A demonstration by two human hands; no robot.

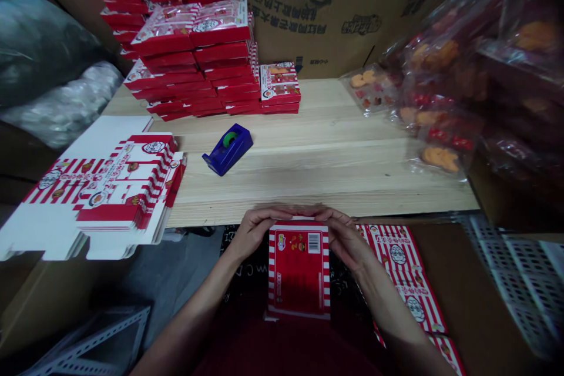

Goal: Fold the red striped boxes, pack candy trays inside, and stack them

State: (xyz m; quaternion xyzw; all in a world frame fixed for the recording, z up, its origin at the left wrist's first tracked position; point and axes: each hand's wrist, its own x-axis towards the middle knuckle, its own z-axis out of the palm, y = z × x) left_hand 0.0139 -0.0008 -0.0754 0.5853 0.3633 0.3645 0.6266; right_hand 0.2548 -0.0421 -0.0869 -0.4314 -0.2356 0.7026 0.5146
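A red carton (299, 273) with white-striped sides and a barcode lies before my body, just below the table's front edge. My left hand (254, 230) grips its far left corner, the thumb along the edge and the fingers curled behind. At the far right corner, my right hand (346, 238) holds the same carton, with its fingers bent over the far edge. Both hands' fingertips meet near the middle of that edge, partly hidden behind the carton. The carton's underside and near end are in shadow.
A blue tape dispenser (229, 148) with green tape stands on the wooden table (308, 153). Flat printed cartons (127, 182) are piled left. Stacked red boxes (198, 64) rise behind. Bagged toys (440, 106) heap up at right. More striped cartons (403, 264) lie in a brown box below.
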